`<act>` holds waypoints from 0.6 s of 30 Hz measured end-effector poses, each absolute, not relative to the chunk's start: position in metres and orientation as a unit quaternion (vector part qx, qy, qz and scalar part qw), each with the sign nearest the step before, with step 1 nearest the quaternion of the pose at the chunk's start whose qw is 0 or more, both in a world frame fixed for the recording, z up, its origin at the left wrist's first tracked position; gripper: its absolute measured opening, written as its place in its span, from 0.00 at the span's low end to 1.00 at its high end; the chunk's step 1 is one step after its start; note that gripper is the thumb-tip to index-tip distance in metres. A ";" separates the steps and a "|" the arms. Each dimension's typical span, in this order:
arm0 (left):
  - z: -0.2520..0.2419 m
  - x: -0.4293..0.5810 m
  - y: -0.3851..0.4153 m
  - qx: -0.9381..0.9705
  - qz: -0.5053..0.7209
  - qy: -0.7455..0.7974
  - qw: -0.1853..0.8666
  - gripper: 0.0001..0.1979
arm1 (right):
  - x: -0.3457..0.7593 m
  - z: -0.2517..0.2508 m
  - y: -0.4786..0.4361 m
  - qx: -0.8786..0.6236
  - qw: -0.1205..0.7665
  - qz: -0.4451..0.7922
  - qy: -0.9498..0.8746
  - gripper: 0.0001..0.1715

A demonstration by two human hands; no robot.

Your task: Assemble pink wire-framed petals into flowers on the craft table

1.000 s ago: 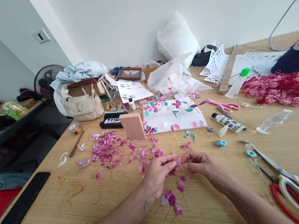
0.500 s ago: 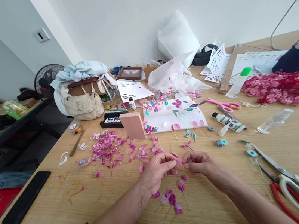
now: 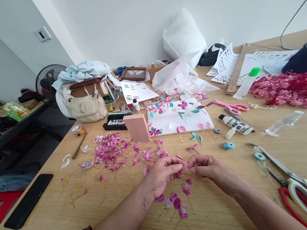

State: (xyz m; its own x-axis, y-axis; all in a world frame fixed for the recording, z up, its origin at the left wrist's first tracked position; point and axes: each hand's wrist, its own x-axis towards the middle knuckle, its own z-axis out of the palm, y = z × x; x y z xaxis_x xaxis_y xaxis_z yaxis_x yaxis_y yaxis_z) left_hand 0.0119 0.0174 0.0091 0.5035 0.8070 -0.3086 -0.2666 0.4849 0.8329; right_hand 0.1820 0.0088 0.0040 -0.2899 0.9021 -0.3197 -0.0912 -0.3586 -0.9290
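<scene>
A pale wooden desk (image 3: 70, 217) crowded with craft supplies fills the view under a white wall. Nearest, a few loose pink petals (image 3: 176, 201) on thin wire stems lie just below the hands. The left hand (image 3: 163, 173) and right hand (image 3: 208, 166) meet fingertip to fingertip, both pinched on one small pink petal piece (image 3: 185, 166) held just above the desk. It looks feather-light, thin and easily creased, so a gentle hold at its base or wire seems safest. To the right lie large scissors (image 3: 304, 186) with red-handled ones beside them. Farther back come a scatter of pink petals (image 3: 113, 152), a wooden block (image 3: 136, 128), a white foam board (image 3: 180, 120) with finished flowers, and a beige handbag (image 3: 85, 107).
</scene>
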 end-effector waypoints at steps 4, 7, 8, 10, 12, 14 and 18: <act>0.008 0.010 0.018 0.373 0.334 0.361 0.787 0.09 | 0.181 0.006 0.008 -0.463 0.363 0.685 -0.429 0.04; 0.007 0.010 0.018 0.370 0.328 0.365 0.789 0.09 | 0.181 0.007 0.007 -0.457 0.361 0.691 -0.429 0.04; 0.006 0.010 0.018 0.369 0.327 0.366 0.790 0.09 | 0.181 0.006 0.007 -0.456 0.361 0.692 -0.428 0.04; 0.006 0.010 0.018 0.367 0.325 0.367 0.791 0.09 | 0.181 0.006 0.008 -0.454 0.361 0.693 -0.429 0.04; 0.005 0.010 0.018 0.365 0.320 0.367 0.793 0.09 | 0.182 0.005 0.008 -0.452 0.361 0.694 -0.428 0.04; 0.006 0.011 0.018 0.363 0.318 0.367 0.795 0.09 | 0.182 0.006 0.008 -0.452 0.361 0.694 -0.428 0.04; 0.007 0.011 0.018 0.366 0.323 0.367 0.792 0.11 | 0.181 0.006 0.008 -0.453 0.365 0.693 -0.427 0.04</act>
State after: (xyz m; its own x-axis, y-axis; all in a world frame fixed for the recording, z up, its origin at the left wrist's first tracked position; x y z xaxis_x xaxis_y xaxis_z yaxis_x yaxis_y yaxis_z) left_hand 0.0109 0.0185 0.0068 0.5227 0.7800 -0.3441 -0.2429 0.5231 0.8169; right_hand 0.1810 0.0080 0.0062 -0.3244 0.8918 -0.3155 -0.1181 -0.3691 -0.9219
